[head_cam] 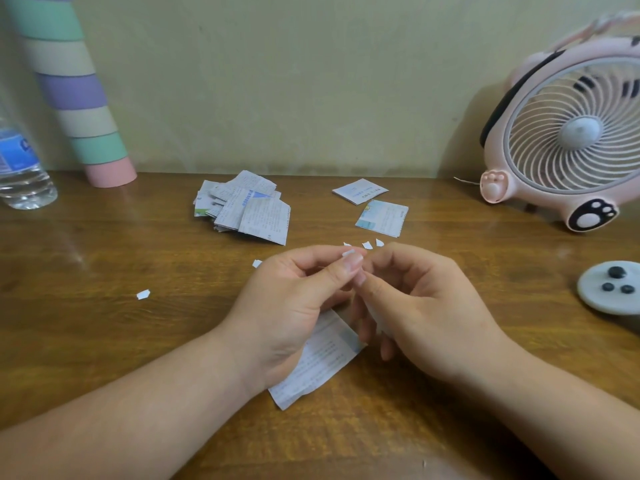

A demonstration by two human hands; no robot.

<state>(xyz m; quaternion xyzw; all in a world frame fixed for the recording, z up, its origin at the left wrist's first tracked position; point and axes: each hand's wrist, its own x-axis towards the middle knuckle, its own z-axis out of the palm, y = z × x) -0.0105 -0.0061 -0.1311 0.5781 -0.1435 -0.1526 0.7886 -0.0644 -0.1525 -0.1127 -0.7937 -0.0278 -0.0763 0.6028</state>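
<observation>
my left hand (291, 306) and right hand (426, 306) pinch the top of the printed slip (322, 362), thumbs close, so only a bit tears.

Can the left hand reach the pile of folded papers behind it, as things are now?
Probably yes: only bare table and a small scrap lie between the left hand and the pile, though it now pinches the printed slip.

Head-worn view looks forward and down over the brown wooden table (104, 341); left hand (294, 306), right hand (429, 306) close; pale yellowish wall (311, 81) ahead.
</observation>
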